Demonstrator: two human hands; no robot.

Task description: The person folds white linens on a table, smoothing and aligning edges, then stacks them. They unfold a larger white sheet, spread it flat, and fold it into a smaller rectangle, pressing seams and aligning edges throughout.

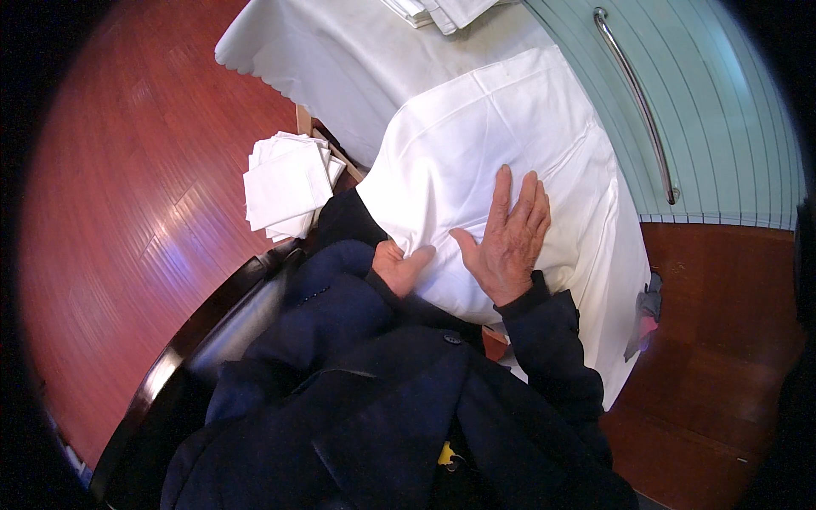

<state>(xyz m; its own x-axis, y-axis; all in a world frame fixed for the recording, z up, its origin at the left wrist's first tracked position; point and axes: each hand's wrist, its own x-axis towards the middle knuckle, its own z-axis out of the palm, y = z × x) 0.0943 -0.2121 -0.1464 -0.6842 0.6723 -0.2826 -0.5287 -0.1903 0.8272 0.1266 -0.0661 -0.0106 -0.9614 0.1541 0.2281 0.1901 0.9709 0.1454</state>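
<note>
A large white cloth [484, 140] lies spread before me, partly over a light cloth-covered surface [344, 57], with creases running across it. My left hand [400, 264] pinches the near left edge of the white cloth between thumb and fingers, pulling up small folds. To its right, my right hand [510, 239] rests flat on the cloth, palm down, fingers spread and pointing away from me. The cloth hangs down on the right side beyond my right sleeve.
A stack of folded white cloths [290, 185] sits at the left, near a wooden leg [304, 120]. More folded white cloths [446, 13] lie at the far end. A pale green panel with a metal handle [637, 105] stands at the right. A black chair edge [172, 363] is at lower left.
</note>
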